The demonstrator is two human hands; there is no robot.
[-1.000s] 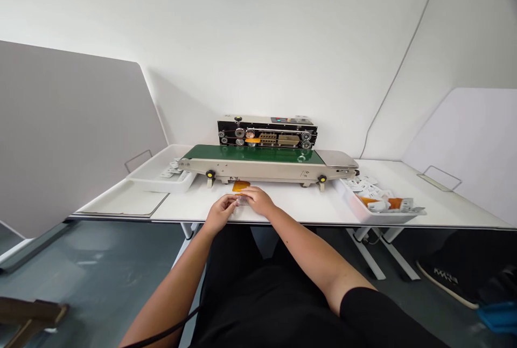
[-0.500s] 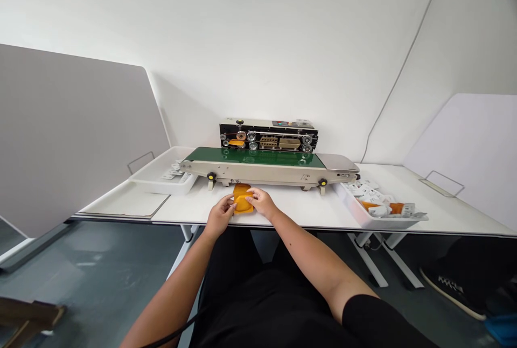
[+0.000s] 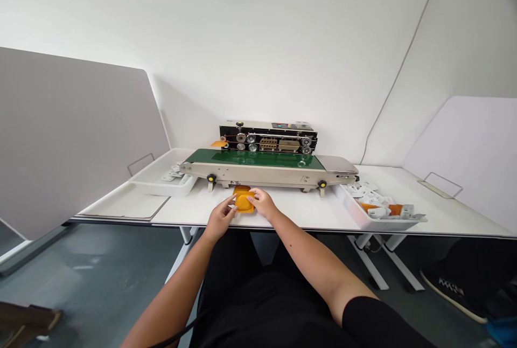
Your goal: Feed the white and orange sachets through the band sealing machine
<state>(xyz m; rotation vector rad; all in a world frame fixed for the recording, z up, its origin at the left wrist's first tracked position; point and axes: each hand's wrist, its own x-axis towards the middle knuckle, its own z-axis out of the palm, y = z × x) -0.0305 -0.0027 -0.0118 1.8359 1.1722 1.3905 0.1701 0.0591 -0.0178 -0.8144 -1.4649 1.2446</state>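
Observation:
Between my hands, just above the front of the white table, is a small orange pouch [image 3: 244, 202]. My left hand [image 3: 221, 217] pinches its left edge, thumb and fingers closed on it. On the other side, my right hand [image 3: 262, 202] grips the upper right edge with thumb and fingertips. More orange material shows behind the pouch's top; whether it is a flap or a second piece I cannot tell. Behind my hands stands a band sealing machine [image 3: 269, 139] with a green conveyor belt [image 3: 258, 158]. Another orange pouch [image 3: 219, 144] sticks out at the machine's left end.
On the right, a white bin [image 3: 365, 221] holds white packets and some orange ones. A second white bin [image 3: 183, 189] at the left has several white packets inside. Grey-white panels [image 3: 81, 138] stand at both sides. A shoe [image 3: 452, 289] shows on the floor at right.
The orange pouch in the sealing machine has moved left and out past its end. The pouch in my hands is folded lower at its top; both hands keep nearly the same place.

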